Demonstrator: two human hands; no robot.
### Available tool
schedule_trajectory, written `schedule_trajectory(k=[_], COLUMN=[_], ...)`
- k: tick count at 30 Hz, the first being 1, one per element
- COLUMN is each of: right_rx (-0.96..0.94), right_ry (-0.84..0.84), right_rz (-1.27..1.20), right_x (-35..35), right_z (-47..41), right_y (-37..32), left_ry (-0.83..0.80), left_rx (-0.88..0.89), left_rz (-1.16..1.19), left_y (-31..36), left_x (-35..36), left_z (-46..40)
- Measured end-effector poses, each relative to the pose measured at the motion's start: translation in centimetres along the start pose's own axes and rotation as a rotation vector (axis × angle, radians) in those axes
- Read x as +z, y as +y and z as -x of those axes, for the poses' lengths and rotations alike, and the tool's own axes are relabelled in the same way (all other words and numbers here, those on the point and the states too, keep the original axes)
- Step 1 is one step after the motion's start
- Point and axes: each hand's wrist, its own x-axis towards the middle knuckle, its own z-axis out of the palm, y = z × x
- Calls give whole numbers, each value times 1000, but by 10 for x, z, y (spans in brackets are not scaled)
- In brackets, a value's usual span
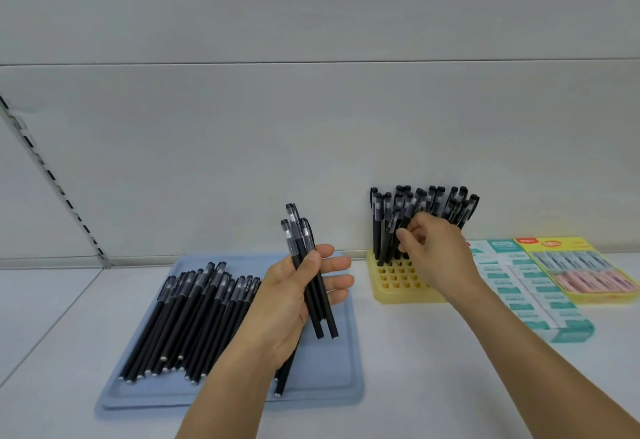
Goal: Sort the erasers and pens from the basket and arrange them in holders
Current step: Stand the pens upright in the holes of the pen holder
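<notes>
My left hand (294, 303) grips a small bunch of black pens (304, 248), caps up, above a flat blue tray (322, 369). A pile of loose black pens (194, 314) lies on the tray's left half. To the right stands a yellow grid holder (394, 282) with several black pens (415, 210) upright in its back rows. My right hand (436, 255) reaches over the holder, and its fingertips pinch one of the upright pens.
A teal-and-white box of erasers (519, 286) lies right of the holder. Beyond it sits a yellow box (581, 265) with blue and pink erasers. All stand on a white shelf against a pale back wall; a slotted shelf rail (52, 178) runs at far left.
</notes>
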Motion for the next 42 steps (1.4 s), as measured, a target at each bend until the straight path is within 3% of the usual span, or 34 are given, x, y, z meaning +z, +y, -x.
schedule_trajectory(k=[7,10,13,16,18,22,25,32,39,42], right_rx=[48,89,27,-66,-78,33,-7,-152,-98,-79], right_ry=[-114,-51,-14,-326,-396,-35,227,169,60,183], right_rz=[134,129,-215,-586,-660,-629,-429,-171,-18,99], right_x=[6,-6,-19,-31,-37,-49,-55,-32,-21,-29], right_z=[2,9,23,34,34,23,12,2,-5,4], right_y=[2,-3,-22,-48,-49,-26,-7,7,8,2], left_ry=[-55,-108,-170,-285,-329,-212,-154,-111,-100,-127], left_rx=[-1,13,-8,-40,-40,-49,-49,-125,-143,-107], left_rz=[-18,-75,-108,-174,-222,-276,-339,-295,-271,-311], left_y=[-3,-6,-10,-14,-18,-24,-33,-41,-40,-36], left_x=[4,6,14,27,33,33,31,39,40,41], left_z=[-1,-1,-2,-2,-3,-8,-11,-16,-15,-9])
